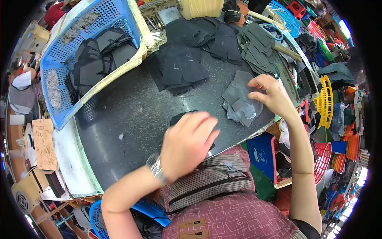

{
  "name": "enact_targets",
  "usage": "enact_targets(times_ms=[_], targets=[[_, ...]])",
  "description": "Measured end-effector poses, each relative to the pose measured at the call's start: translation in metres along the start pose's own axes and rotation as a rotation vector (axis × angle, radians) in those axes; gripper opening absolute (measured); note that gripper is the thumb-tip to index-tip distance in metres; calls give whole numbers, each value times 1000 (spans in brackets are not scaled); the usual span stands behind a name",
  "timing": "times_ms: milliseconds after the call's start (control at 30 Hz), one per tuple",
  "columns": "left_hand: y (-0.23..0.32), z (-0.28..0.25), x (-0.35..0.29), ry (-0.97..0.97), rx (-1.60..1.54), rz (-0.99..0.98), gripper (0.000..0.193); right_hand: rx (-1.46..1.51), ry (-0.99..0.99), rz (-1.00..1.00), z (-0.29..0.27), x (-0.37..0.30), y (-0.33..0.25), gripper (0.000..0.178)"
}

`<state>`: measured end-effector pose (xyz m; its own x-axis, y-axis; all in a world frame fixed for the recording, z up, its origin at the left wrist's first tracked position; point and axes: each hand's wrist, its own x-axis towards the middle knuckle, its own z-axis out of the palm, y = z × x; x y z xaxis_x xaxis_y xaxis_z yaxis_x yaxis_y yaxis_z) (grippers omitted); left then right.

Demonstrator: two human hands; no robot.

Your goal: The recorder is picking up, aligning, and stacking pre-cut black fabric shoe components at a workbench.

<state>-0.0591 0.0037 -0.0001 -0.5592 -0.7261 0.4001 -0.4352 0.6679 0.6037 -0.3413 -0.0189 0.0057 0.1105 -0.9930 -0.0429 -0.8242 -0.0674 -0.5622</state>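
Note:
My left hand (187, 145), a watch with a metal band on its wrist, lies palm down with slightly bent fingers over a black piece (179, 118) near the table's front edge. Most of that piece is hidden under the hand. My right hand (269, 95) hovers at the right, thumb and forefinger apart with nothing between them. Just left of its fingertips is a loose pile of thin grey, partly shiny cut pieces (238, 99). Farther back lie a stack of black cut pieces (181, 69) and overlapping dark grey pieces (256, 49).
A blue plastic basket (93, 93) holding black pieces stands at the back left of the dark tabletop (119, 135). A wooden-handled tool (286, 51) and a scissors handle (272, 30) lie back right. A yellowish block (201, 8) is at the far edge.

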Motion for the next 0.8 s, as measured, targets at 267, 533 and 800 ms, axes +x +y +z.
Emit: enact_targets(times_ms=[267,533,800], targets=[[0,71,60,-195,35,-131,68,-113,43,1,25,2,-8,34],[-14,90,51,-9,-9,-30,103,527,-98,192,16,0,16,19],[-20,33,46,-75,-858,-469,63,932,370,155,36,-40,-24,12]])
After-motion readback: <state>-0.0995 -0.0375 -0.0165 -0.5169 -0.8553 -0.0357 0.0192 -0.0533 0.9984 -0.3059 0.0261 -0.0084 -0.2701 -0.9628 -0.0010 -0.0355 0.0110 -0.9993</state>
